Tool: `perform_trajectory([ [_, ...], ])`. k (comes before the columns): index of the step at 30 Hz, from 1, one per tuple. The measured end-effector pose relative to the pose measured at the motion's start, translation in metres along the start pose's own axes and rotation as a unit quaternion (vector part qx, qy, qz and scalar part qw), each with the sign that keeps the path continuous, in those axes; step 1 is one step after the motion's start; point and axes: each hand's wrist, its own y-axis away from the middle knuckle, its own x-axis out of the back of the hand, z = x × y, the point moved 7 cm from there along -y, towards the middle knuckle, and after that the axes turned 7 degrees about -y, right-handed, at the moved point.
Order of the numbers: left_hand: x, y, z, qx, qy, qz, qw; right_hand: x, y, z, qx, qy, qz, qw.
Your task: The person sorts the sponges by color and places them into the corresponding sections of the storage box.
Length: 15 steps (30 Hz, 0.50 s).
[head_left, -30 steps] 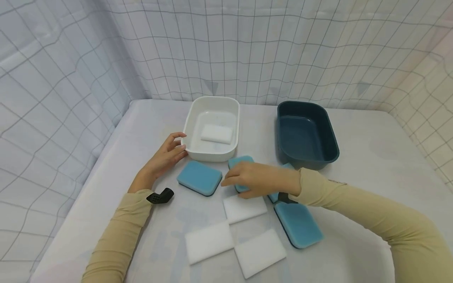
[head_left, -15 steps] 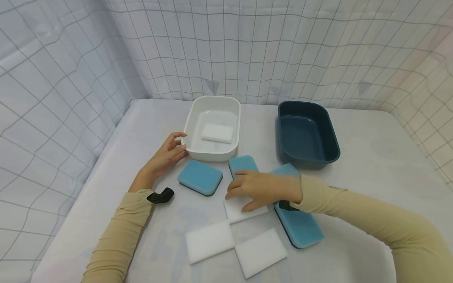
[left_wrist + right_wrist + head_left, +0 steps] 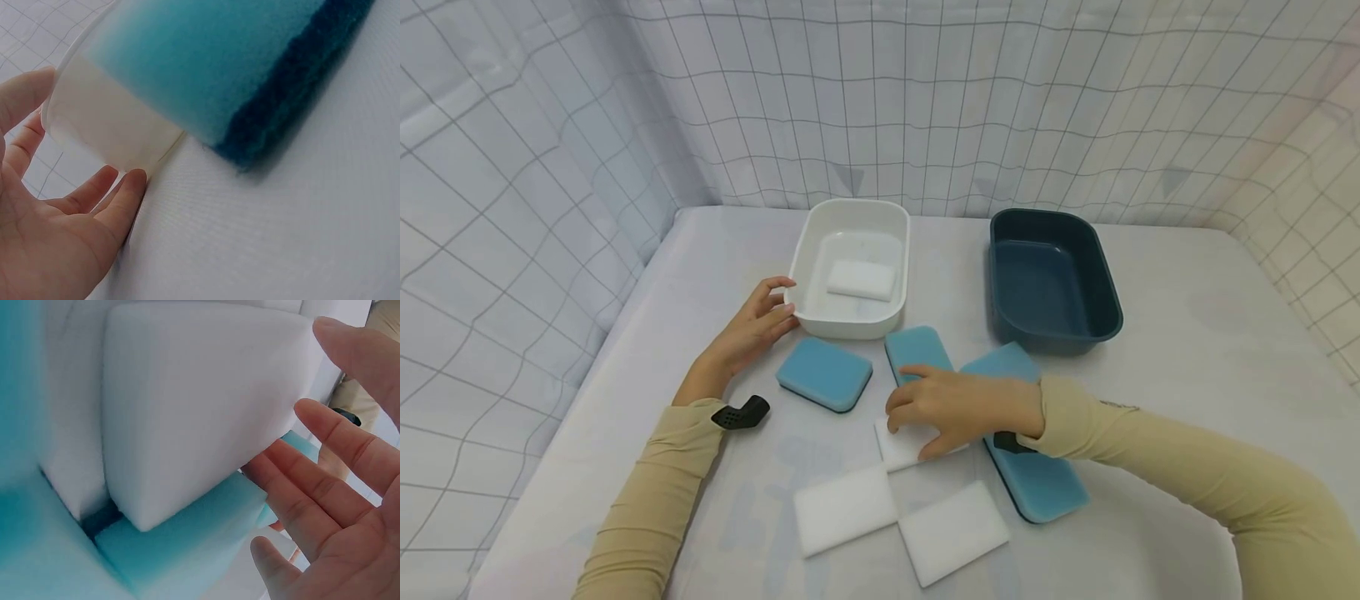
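In the head view, my left hand rests its fingertips on the near-left side of a white bin. One fingertip lies at the rim; the left wrist view shows others against the outer wall. A white sponge lies inside the bin. My right hand is over another white sponge, partly covering it, with fingers and thumb spread. In the right wrist view, the fingertips are right at the edge of this white sponge. A blue sponge with a dark underside sits just beyond that hand.
A dark blue bin stands at the back right. Other blue sponges lie left of the right hand and under its wrist. Two more white sponges, one at left, one at right, lie nearer the front. Gridded curtains enclose the table.
My right hand has moved toward the near side, from over the blue sponge to over the white one, uncovering more of the blue sponge. The left hand stays at the white bin.
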Motion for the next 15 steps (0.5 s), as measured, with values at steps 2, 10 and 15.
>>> perform_trajectory([
  [2,0.0002,0.0,0.0,0.0,0.0,-0.001,1.0,-0.0007,-0.0002,-0.0007,0.003,0.0,0.007,1.0],
  [10,-0.0001,0.0007,0.001,-0.002,-0.005,-0.002,1.0,-0.0053,0.0,-0.001,-0.002,-0.01,0.018,1.0],
  [15,-0.0006,0.0012,0.0014,-0.001,-0.004,-0.002,1.0,-0.0098,-0.0008,-0.0018,-0.017,0.012,0.003,1.0],
])
